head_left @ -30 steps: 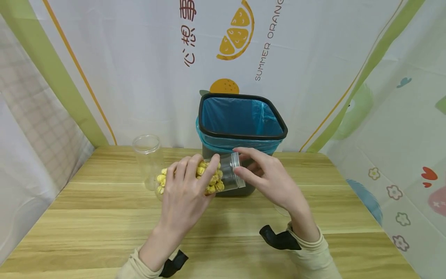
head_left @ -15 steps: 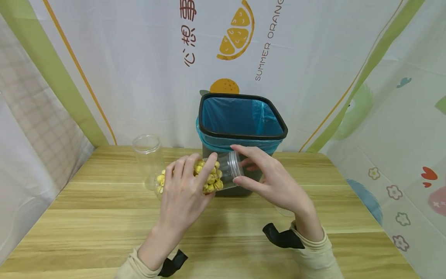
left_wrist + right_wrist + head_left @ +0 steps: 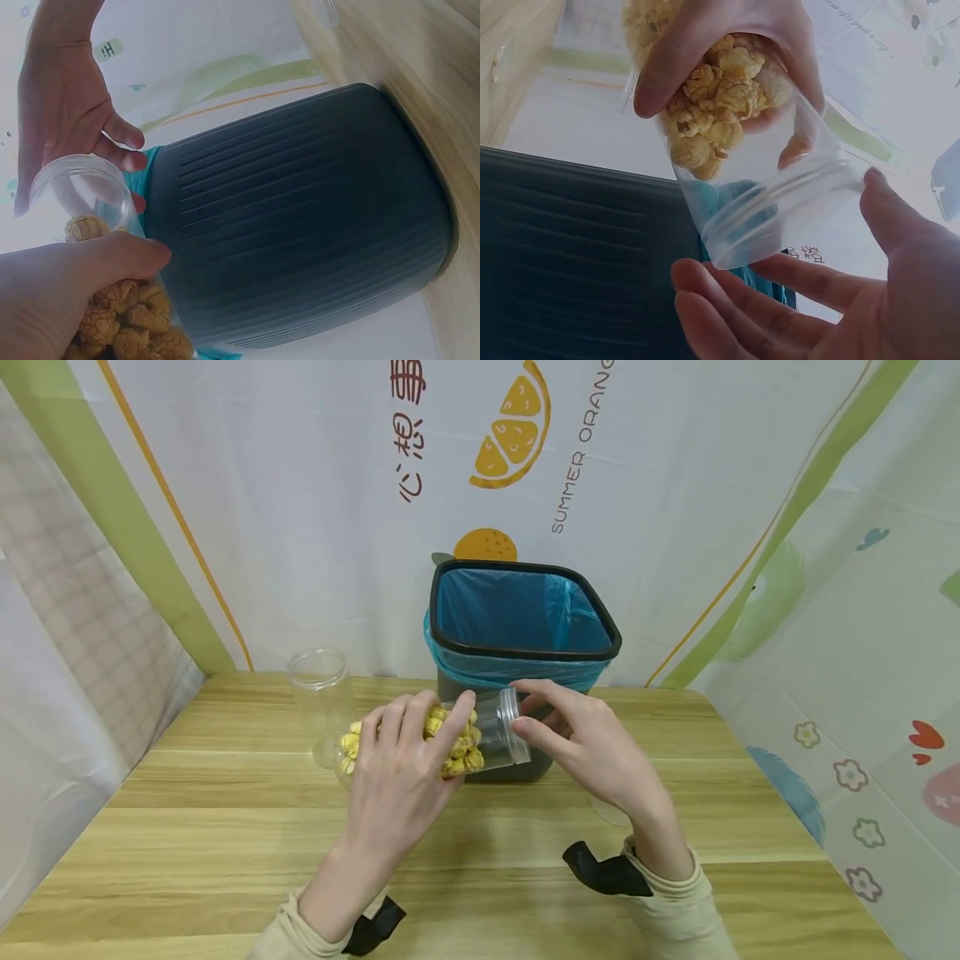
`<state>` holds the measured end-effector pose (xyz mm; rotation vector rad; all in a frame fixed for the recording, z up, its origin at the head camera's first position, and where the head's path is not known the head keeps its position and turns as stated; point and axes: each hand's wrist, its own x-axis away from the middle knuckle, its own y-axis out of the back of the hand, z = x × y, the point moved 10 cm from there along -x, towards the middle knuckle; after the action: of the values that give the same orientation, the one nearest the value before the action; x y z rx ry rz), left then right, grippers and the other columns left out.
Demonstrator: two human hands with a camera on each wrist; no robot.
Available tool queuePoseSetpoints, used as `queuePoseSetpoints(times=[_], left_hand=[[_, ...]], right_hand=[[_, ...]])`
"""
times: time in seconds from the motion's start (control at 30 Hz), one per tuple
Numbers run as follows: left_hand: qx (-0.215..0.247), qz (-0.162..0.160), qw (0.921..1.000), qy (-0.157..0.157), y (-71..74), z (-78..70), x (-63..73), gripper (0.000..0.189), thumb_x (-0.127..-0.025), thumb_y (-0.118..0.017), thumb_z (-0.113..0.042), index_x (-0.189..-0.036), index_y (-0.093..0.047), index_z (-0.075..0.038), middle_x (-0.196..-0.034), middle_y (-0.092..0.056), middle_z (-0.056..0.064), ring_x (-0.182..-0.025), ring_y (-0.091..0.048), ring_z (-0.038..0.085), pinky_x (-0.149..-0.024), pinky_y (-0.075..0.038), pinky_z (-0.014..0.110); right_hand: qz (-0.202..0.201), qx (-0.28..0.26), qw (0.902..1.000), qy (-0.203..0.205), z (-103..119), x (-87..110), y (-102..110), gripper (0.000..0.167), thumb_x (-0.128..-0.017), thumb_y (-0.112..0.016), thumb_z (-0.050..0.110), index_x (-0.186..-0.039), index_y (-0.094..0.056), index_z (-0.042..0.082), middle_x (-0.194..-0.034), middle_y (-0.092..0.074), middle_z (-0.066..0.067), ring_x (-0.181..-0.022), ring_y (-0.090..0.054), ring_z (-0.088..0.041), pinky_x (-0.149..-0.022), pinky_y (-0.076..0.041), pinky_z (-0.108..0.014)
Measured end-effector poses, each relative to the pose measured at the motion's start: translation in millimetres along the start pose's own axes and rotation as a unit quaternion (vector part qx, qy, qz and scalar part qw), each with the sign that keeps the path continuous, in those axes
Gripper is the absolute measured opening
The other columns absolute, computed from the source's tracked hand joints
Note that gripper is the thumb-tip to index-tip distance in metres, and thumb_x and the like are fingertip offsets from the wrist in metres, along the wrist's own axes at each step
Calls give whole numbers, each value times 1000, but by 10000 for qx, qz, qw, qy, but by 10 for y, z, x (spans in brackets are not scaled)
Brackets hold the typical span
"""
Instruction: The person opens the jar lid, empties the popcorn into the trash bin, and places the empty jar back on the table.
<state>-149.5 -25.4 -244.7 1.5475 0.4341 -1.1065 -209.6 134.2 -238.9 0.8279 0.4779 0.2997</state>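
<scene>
A clear plastic jar (image 3: 490,731) partly filled with yellow popcorn (image 3: 461,752) lies tilted on its side in the air, in front of the bin. My left hand (image 3: 397,777) grips it round the body from above. At its right end is a clear, ringed lid (image 3: 513,727), with the thumb and fingers of my right hand (image 3: 588,747) curled about it. In the right wrist view the thumb tip (image 3: 874,180) is right at the ringed edge, and the other fingers reach below it. The left wrist view shows the left thumb (image 3: 131,256) across the jar.
A dark bin (image 3: 300,210) with a blue liner (image 3: 517,610) stands at the back of the wooden table (image 3: 480,877). Left of it rises a second clear jar (image 3: 318,702). A clear round disc (image 3: 611,812) lies partly behind the right wrist. Printed curtains surround the table.
The right hand turns about the jar's lid end, its thumb dipping lower and then coming back up. The left hand and the jar stay almost in place.
</scene>
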Motion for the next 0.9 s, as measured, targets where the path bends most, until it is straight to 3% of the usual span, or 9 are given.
queuePoseSetpoints(times=[0.27,0.47,0.53,0.7,0.9], left_hand=[[60,112,9999,83,-19,26,-1,93,-63,-97,-32,-143,-51,-25,-124,-61,13,-112,-57,34,-92,-49,48],[128,113,9998,136,-15,46,-3,91,-64,-97,-31,-142,-52,-25,-124,-61,13,-112,-57,33,-92,-49,49],[147,102,9998,134,-13,47,-4,92,-63,-97,-31,-142,-52,-25,-124,-61,13,-112,-57,33,-92,-49,49],[146,105,9998,75,-8,37,-8,95,-60,-98,-31,-143,-52,-25,-125,-61,14,-112,-57,33,-92,-49,50],[32,159,9999,-6,-18,26,-5,96,-60,-99,-33,-144,-51,-25,-126,-60,13,-111,-56,33,-92,-49,49]], right_hand=[[170,-301,9988,358,82,30,-5,59,-96,-72,35,-151,-50,26,-130,-68,2,-100,-73,-9,-85,-60,-31],[210,-334,9968,690,144,67,14,67,-93,-76,31,-153,-46,27,-138,-62,2,-110,-71,-14,-72,-60,-28],[195,-322,9966,733,151,72,22,68,-94,-75,29,-154,-45,26,-141,-60,2,-111,-72,-14,-74,-60,-29],[-19,-311,9984,481,90,41,60,59,-100,-67,32,-155,-45,26,-143,-61,-1,-106,-74,-11,-91,-60,-37],[-166,-218,9996,44,-1,2,58,49,-103,-61,38,-149,-52,24,-128,-70,-3,-90,-73,-9,-80,-59,-34]])
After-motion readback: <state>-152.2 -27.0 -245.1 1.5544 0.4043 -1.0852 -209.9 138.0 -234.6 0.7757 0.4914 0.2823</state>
